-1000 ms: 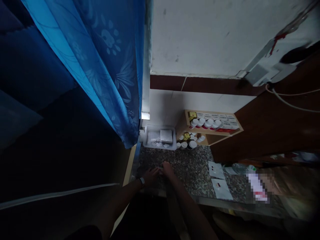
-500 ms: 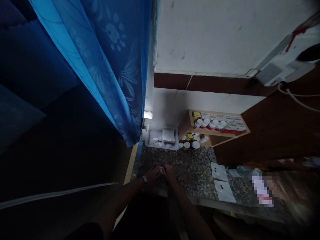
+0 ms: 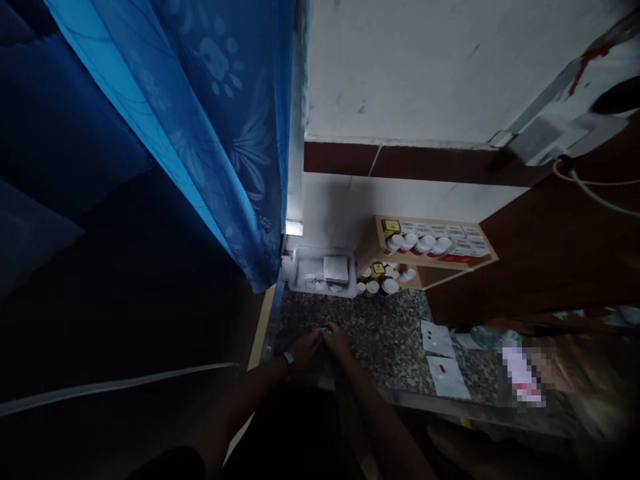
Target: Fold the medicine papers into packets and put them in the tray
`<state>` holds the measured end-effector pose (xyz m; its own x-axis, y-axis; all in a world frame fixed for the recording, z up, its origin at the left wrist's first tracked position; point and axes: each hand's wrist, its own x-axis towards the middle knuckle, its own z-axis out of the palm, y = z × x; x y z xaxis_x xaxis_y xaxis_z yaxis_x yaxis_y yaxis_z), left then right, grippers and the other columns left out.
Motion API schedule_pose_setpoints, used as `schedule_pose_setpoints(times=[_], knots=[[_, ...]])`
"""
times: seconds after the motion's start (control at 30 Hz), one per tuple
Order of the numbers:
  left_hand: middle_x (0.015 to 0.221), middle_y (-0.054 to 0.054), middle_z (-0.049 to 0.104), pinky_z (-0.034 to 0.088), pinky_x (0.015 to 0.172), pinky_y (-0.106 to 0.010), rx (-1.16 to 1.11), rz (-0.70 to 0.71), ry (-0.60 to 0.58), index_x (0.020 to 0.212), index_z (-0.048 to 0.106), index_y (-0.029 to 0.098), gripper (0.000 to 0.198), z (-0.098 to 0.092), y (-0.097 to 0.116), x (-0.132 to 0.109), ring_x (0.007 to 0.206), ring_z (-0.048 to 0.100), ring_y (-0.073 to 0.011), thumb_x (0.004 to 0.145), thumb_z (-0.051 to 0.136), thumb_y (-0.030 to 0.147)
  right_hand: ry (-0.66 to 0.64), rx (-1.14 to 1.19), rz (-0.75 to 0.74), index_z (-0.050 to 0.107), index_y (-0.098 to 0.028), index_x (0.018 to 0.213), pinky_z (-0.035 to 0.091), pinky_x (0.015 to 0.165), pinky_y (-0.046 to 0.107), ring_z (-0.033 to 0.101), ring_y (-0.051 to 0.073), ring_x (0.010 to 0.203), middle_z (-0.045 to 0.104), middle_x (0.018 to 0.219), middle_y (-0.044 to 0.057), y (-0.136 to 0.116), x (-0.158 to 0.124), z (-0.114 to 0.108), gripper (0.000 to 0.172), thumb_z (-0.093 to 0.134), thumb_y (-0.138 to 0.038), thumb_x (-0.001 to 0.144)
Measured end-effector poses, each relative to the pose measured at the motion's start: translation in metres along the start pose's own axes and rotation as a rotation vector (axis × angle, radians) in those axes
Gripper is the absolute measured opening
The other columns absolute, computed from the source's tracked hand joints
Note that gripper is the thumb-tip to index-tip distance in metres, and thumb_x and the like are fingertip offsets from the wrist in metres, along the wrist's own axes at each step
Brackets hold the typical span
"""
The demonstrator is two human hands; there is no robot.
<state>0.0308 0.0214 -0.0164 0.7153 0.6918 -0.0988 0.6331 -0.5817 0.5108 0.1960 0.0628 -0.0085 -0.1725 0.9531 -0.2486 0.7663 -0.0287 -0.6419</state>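
Observation:
Over the speckled stone counter (image 3: 380,333), my left hand (image 3: 305,348) and my right hand (image 3: 338,340) meet with their fingertips close together. Pinched between them is a small white piece of paper (image 3: 324,329), mostly covered by the fingers; its folds cannot be made out. A watch is on my left wrist. Just beyond the hands stands a clear plastic tray (image 3: 295,285). A stack of white paper sheets (image 3: 335,269) lies in it, with several small folded paper packets (image 3: 315,283) alongside.
Behind the counter, a wooden shelf (image 3: 460,268) holds white-capped bottles (image 3: 425,245) and boxes. To the right lie two white paper sheets (image 3: 447,377) with small pills on them, and a plastic bottle (image 3: 487,337). A blue curtain (image 3: 225,147) hangs at the left.
Both hands have closed further around the white paper, so less of it shows. The fingers have shifted slightly away from me. The view has moved a little.

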Motion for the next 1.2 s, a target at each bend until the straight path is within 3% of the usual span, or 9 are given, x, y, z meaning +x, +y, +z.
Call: schedule_pose_setpoints(times=[0.2,0.33,0.47,0.5,0.57,0.7,0.8,0.87,1.2], knots=[[0.142,-0.025,0.028,0.036,0.102,-0.048,-0.05,-0.003,0.081,0.14,0.023,0.007,0.07,0.011,0.0,-0.005,0.129,0.033,-0.0318,0.077,0.051,0.023,-0.063,-0.004,0.016,0.065,-0.02,0.091,0.043,0.069,0.022,0.063,0.016,0.081,0.07,0.089,0.005,-0.005,0.001,-0.008,0.018,0.052,-0.025,0.079],[0.138,-0.018,0.039,0.037,0.101,-0.045,-0.172,-0.011,0.148,0.136,0.034,0.014,0.059,0.016,0.003,-0.004,0.126,0.038,-0.0269,0.079,0.049,0.02,-0.112,-0.139,-0.051,0.064,-0.02,0.095,0.042,0.071,0.023,0.062,0.018,0.087,0.069,0.093,0.006,-0.011,0.0,-0.018,0.022,0.052,-0.018,0.076],[0.125,-0.015,0.053,0.041,0.095,-0.045,-0.414,-0.421,0.499,0.12,0.052,0.013,0.042,0.018,0.009,0.015,0.116,0.047,-0.0258,0.078,0.05,0.02,-0.166,-0.222,-0.183,0.059,-0.021,0.107,0.041,0.077,0.025,0.06,0.019,0.095,0.067,0.102,0.006,-0.018,0.001,-0.028,0.037,0.053,-0.015,0.072],[0.116,-0.014,0.058,0.044,0.089,-0.042,-0.495,-0.506,0.517,0.113,0.056,0.013,0.038,0.017,0.009,0.021,0.107,0.052,-0.0252,0.075,0.054,0.021,-0.172,-0.214,-0.194,0.058,-0.022,0.109,0.041,0.076,0.025,0.06,0.019,0.094,0.067,0.102,0.006,-0.02,0.001,-0.03,0.038,0.053,-0.015,0.072],[0.087,-0.008,0.066,0.048,0.073,-0.033,-0.661,-0.585,0.432,0.09,0.064,0.01,0.022,0.011,0.007,0.032,0.083,0.058,-0.0205,0.072,0.056,0.02,-0.161,-0.157,-0.209,0.057,-0.022,0.111,0.042,0.076,0.025,0.061,0.018,0.092,0.066,0.102,0.005,-0.022,0.001,-0.033,0.04,0.052,-0.015,0.072],[0.052,0.004,0.049,0.038,0.057,-0.022,-0.804,-0.657,0.363,0.054,0.059,0.011,0.014,-0.007,0.002,0.04,0.057,0.048,-0.0113,0.066,0.057,0.018,-0.006,0.002,-0.288,0.052,-0.021,0.115,0.044,0.084,0.03,0.057,0.02,0.1,0.062,0.109,0.007,-0.021,-0.004,-0.038,0.043,0.054,-0.018,0.072],[0.048,0.007,0.044,0.032,0.053,-0.019,-0.9,-0.683,0.354,0.052,0.058,0.01,0.009,-0.019,0.002,0.039,0.054,0.041,-0.0086,0.059,0.059,0.016,0.137,0.024,-0.359,0.055,-0.02,0.109,0.041,0.092,0.037,0.05,0.024,0.11,0.055,0.117,0.01,-0.018,-0.011,-0.042,0.035,0.055,-0.025,0.075],[0.049,0.008,0.045,0.031,0.052,-0.019,-0.953,-0.689,0.363,0.054,0.06,0.01,0.007,-0.024,0.004,0.038,0.054,0.041,-0.0082,0.057,0.061,0.016,0.15,0.0,-0.38,0.058,-0.02,0.103,0.039,0.094,0.039,0.048,0.024,0.113,0.053,0.119,0.011,-0.017,-0.015,-0.044,0.027,0.054,-0.027,0.077],[0.054,0.006,0.05,0.033,0.054,-0.019,-1.026,-0.622,0.439,0.055,0.059,0.011,0.009,-0.031,0.008,0.034,0.058,0.044,-0.0094,0.057,0.063,0.018,-0.065,-0.072,-0.27,0.062,-0.021,0.092,0.041,0.075,0.026,0.054,0.017,0.085,0.059,0.092,0.004,-0.034,-0.015,-0.046,0.016,0.053,-0.019,0.079]])
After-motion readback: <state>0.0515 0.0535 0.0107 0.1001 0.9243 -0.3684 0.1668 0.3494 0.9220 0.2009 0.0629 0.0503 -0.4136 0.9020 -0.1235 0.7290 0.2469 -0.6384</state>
